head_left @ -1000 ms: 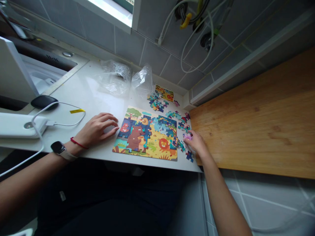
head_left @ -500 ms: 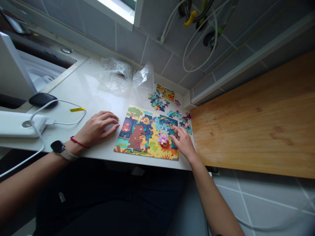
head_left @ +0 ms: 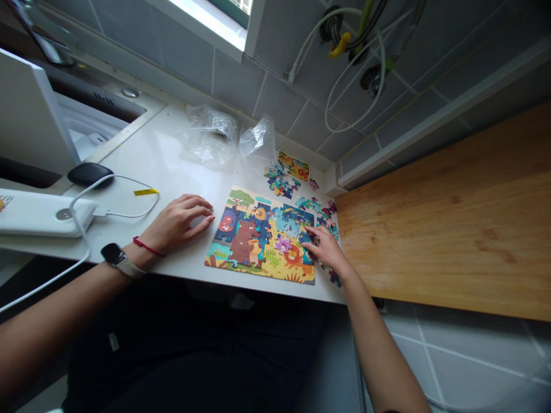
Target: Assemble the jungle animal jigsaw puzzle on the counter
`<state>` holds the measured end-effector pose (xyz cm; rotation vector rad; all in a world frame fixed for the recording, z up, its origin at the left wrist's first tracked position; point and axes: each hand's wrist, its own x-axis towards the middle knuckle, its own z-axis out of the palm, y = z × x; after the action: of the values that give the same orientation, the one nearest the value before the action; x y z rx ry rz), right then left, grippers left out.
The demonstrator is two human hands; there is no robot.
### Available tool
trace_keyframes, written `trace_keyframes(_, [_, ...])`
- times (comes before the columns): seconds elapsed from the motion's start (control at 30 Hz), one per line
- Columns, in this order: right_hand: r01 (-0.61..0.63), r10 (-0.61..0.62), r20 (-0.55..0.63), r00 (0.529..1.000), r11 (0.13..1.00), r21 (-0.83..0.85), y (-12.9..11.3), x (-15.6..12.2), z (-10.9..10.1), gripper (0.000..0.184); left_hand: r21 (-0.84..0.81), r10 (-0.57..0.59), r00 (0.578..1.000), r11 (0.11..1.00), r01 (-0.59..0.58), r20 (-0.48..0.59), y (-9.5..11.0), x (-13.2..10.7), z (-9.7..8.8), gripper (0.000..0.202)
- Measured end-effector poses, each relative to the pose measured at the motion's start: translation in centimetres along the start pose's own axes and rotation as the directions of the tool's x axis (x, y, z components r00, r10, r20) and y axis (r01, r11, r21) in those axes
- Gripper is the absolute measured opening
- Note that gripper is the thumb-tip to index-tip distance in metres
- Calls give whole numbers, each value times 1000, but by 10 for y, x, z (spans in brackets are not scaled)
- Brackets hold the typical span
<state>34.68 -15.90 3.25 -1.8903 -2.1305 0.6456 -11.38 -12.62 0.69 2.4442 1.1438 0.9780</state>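
Observation:
A colourful animal jigsaw puzzle (head_left: 243, 246) lies flat on the white countertop, with a bear and a lion among its pictures. On its right half sits a purple puzzle piece (head_left: 282, 244), which looks askew over the picture. My right hand (head_left: 325, 248) reaches over the puzzle's right edge, thumb and forefinger apart above a dark blue area; whether they touch a piece there is unclear. Left of the puzzle, my left hand (head_left: 183, 221) rests on the countertop, fingers loosely spread and holding nothing.
Loose puzzle pieces (head_left: 284, 186) lie behind and right of the puzzle, near a small picture card (head_left: 294, 166). Crumpled clear plastic bags (head_left: 210, 137) sit by the wall. A white device with a cable (head_left: 47, 212) and a black mouse (head_left: 90, 174) are leftward; a wooden board (head_left: 447, 223) is rightward.
My right hand has drawn back to the right, away from the purple piece, which now sits slightly farther left on the puzzle. More of the lion shows. My left hand stays resting.

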Motion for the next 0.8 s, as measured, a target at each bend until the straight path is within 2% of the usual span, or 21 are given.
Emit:
trace_keyframes(0.2, [-19,19,2,1000,997,68,8,-16,-3,35,-2,-4,1000,1000,4,-22,0,-1,0,26])
trace_keyframes(0.37, [4,1,-40,999,993,121,11,-33,-2,31,4,-11,999,1000,11,-34,-1,-2,0,26])
trace_keyframes(0.5, [111,-98,-132,986,990,90,11,-41,-1,16,9,-15,1000,1000,15,-5,0,-3,1,25])
trace_keyframes(0.57, [151,-137,-188,973,987,62,10,-44,-1,14,17,-3,999,1000,3,33,2,-3,0,25])
trace_keyframes(0.7, [150,-141,-306,941,989,4,7,-51,-4,14,31,4,997,999,-6,78,7,-1,-1,26])
trace_keyframes(0.8, [129,-131,-249,960,991,-23,3,-63,-8,15,28,-4,996,1000,1,85,7,-1,-1,25])
